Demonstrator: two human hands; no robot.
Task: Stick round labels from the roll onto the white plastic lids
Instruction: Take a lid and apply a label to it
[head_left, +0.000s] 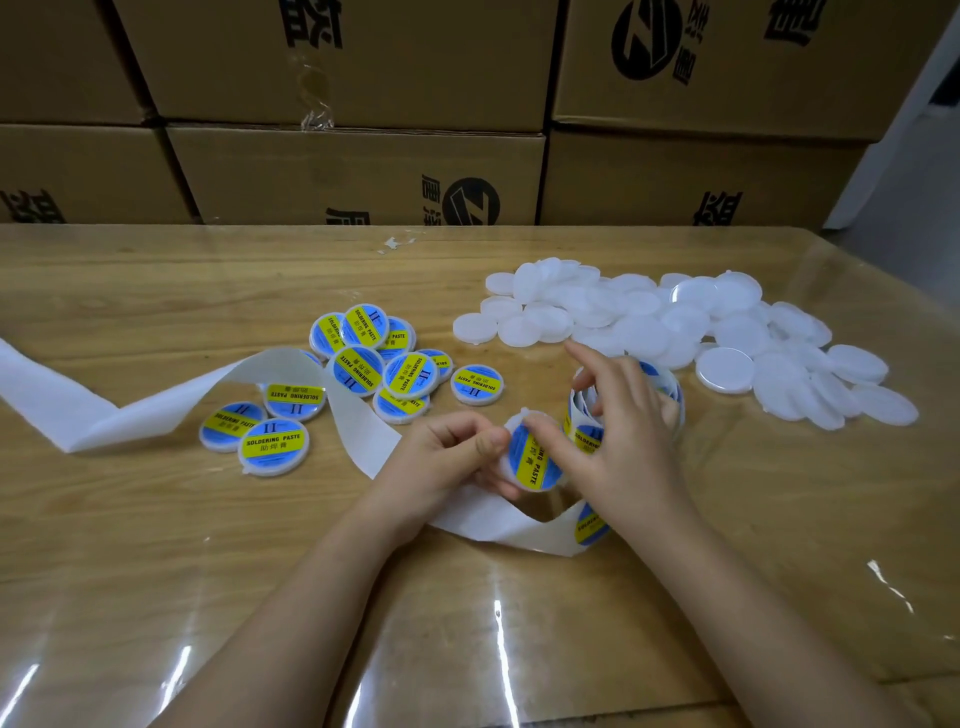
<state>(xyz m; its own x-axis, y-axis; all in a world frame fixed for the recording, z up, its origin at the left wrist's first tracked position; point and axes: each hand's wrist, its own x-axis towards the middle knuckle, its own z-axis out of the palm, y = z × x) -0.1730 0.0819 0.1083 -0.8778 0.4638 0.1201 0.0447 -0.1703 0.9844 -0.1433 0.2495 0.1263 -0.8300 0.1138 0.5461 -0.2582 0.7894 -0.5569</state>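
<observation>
Counter, wood under clear glossy film. Person seated at it, both forearms in.

Left hand – fingers curled, thumb and fingertips pinching one lid by its left edge, held just above the counter, tilted toward the person.

Right hand – spread and mostly relaxed, gripping nothing; thumb tip pressed on the blue-and-yellow label on that lid, forefinger lifted and pointing away.

Roll stood directly behind the right hand, largely hidden by it. Whether the fingers touched it, I could not tell.

Backing strip ran from the roll under both hands, looped leftward and off the counter's left edge. One unpeeled label showed on it beneath the right wrist.

Labelled lids – loose heap left of centre, some overlapping, partly under the strip.

Plain lids – larger heap to the right rear, near the roll.

Cardboard boxes stacked behind the counter.
</observation>
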